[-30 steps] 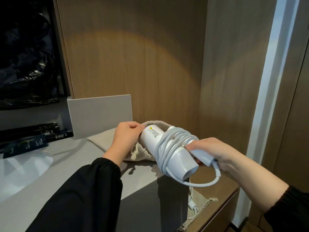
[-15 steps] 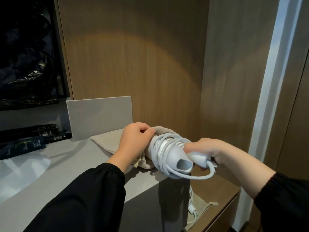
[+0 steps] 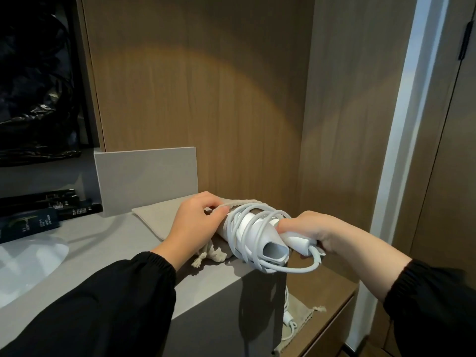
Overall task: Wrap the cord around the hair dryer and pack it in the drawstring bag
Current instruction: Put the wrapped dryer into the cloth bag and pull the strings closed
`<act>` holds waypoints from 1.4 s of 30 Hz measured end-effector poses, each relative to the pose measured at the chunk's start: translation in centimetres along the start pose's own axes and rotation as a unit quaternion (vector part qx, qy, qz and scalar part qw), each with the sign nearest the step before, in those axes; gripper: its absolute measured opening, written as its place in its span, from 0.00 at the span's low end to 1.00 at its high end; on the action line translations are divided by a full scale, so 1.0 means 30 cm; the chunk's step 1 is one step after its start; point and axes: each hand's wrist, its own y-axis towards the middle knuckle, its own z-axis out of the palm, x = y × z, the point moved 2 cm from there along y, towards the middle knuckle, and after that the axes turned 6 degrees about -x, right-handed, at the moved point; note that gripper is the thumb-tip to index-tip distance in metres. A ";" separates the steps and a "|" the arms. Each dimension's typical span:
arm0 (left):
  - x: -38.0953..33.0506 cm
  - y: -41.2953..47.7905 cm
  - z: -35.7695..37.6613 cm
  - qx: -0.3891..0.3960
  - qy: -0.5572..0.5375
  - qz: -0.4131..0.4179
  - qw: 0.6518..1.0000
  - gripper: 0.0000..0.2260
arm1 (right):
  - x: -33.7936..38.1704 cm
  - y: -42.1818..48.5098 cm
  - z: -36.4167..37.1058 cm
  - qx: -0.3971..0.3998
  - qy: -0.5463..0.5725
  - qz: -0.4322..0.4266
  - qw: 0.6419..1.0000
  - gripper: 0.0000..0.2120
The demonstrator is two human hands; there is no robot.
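1. Hair dryer (image 3: 257, 234): white, cord (image 3: 235, 240) coiled round its body. One end sits inside the mouth of the drawstring bag (image 3: 154, 217); the open end juts out over the counter's edge.
2. Left hand (image 3: 195, 224): pinching the bag's rim.
3. Right hand (image 3: 315, 233): clasped round the dryer's handle, a cord loop hanging below.
4. Grey counter (image 3: 108, 243): bears the bag, an upright grey panel (image 3: 146, 179) behind it.
5. Far left: black packets (image 3: 38, 215), white basin (image 3: 28, 266).
6. Lower wooden shelf (image 3: 329, 287): second cloth bag (image 3: 301, 310), a white cable (image 3: 288, 318) on it.

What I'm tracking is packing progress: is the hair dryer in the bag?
Partly: the hair dryer has its far end inside the bag, pinched by the left hand; rest outside.
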 end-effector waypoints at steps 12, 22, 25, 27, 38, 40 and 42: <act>-0.045 0.000 -0.010 0.008 -0.105 -0.057 0.993 0.07 | 0.080 -0.005 0.019 -0.054 -0.020 -0.030 0.998 0.15; -0.044 -0.005 -0.020 0.044 -0.046 -0.004 0.998 0.06 | 0.077 -0.019 0.046 -0.045 0.020 -0.003 0.999 0.13; -0.050 -0.015 -0.004 0.115 -0.006 0.028 0.993 0.14 | 0.078 -0.023 0.049 -0.062 0.002 -0.005 0.998 0.11; -0.053 -0.020 0.001 0.138 0.002 0.036 0.990 0.17 | 0.085 -0.024 0.052 -0.069 -0.011 -0.012 0.997 0.12; -0.052 -0.017 0.002 0.161 -0.007 0.011 0.987 0.21 | 0.086 -0.018 0.022 0.034 0.050 -0.070 0.996 0.11; -0.051 -0.017 0.006 0.160 -0.013 0.005 0.987 0.20 | 0.046 -0.011 0.006 0.092 0.201 -0.080 0.972 0.11; -0.051 -0.020 0.008 0.157 -0.022 0.005 0.987 0.17 | 0.011 -0.010 -0.005 0.124 0.279 -0.090 0.948 0.08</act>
